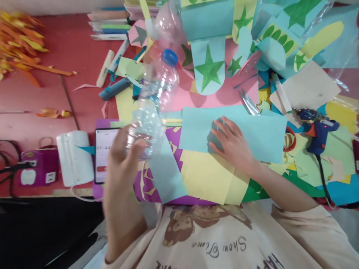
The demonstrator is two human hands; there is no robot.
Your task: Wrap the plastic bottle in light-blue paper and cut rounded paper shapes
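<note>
My left hand (125, 149) is wrapped round the lower part of a clear plastic bottle (158, 97) with a blue cap, held tilted over the table and slightly blurred. With fingers spread, my right hand (231, 140) lies flat on a light blue paper strip (263, 138). Under that strip are yellow paper sheets (207, 175) and a purple sheet (174, 136). Another light blue strip (168, 172) lies below the bottle. Just beyond the right hand, scissors (249, 102) rest partly hidden at the strip's far edge.
Paper shapes with green stars (209, 71) stand at the back. To the right lies a blue glue gun (319, 134) with its cord, beside a red tape roll (289, 139). A phone (102, 157), white pouch (75, 157) and purple box (39, 168) sit left. Orange paper strips (19, 41) fill the far left.
</note>
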